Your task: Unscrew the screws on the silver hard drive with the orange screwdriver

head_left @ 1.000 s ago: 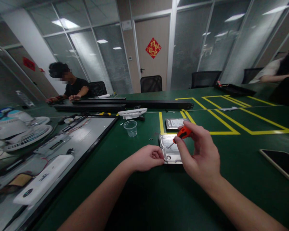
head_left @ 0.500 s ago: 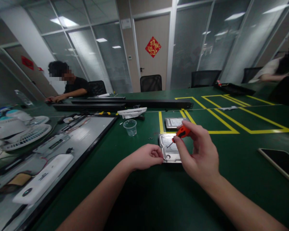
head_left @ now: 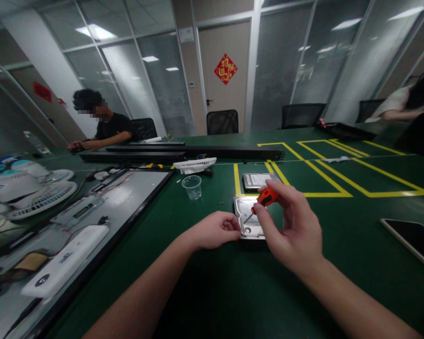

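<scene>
A silver hard drive (head_left: pixel 253 230) lies flat on the green table in front of me. My left hand (head_left: pixel 215 230) has its fingers curled against the drive's left edge, gripping it there. Between the thumb and fingers of my right hand (head_left: pixel 298 230) is a screwdriver (head_left: pixel 267 196) with an orange and black handle. Its thin shaft slants down to the left over the drive's top face; whether the tip sits in a screw is too small to tell. My right hand covers the drive's right side. Just behind lies a second hard drive (head_left: pixel 257 180).
Left of the drives stand a clear plastic cup (head_left: pixel 192 188) and tiny screws (head_left: pixel 221 203). A large panel (head_left: pixel 137 188) carrying a white power strip (head_left: pixel 69 261) fills the left. A phone (head_left: pixel 411 242) lies right. Black bars (head_left: pixel 229 152) cross behind; two people sit beyond.
The screwdriver has tilted slightly, and its tip is a little lower on the drive. My left hand keeps its place at the drive's edge. The whole view has shifted marginally.
</scene>
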`<move>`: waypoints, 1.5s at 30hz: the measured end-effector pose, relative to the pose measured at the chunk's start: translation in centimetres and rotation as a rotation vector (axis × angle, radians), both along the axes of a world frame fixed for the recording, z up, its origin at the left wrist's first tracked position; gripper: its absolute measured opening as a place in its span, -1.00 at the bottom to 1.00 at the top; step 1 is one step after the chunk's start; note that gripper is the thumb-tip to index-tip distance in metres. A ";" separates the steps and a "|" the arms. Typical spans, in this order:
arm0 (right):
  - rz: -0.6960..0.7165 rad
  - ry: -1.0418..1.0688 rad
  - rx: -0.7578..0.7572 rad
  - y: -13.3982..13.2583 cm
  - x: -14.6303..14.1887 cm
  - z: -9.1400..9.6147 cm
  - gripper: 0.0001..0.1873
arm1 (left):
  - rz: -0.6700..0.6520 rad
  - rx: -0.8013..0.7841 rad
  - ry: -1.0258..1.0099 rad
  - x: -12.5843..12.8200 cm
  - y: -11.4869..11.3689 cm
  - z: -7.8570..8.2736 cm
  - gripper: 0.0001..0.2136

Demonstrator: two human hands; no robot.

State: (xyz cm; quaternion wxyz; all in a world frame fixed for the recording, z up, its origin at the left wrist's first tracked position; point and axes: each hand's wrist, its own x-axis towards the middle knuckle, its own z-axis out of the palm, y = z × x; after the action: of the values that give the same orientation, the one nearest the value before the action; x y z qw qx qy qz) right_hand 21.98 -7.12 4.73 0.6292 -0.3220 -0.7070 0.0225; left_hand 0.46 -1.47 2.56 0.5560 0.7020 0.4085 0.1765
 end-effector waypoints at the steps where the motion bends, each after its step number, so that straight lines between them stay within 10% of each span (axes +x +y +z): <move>1: 0.000 -0.003 -0.002 0.0 0.0 0.0 -0.31 | -0.005 0.001 0.000 0.0 0.0 0.0 -0.85; 45: -0.025 -0.176 -0.119 0.1 -0.3 0.4 -0.51 | 0.148 0.154 -0.209 -0.1 0.7 -0.2 -0.91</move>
State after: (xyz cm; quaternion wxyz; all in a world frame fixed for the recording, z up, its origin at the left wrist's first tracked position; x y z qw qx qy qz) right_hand 21.66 -7.05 5.14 0.5449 -0.3683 -0.7527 0.0281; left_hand 0.37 -0.78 2.40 0.5256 0.6882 0.3844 0.3200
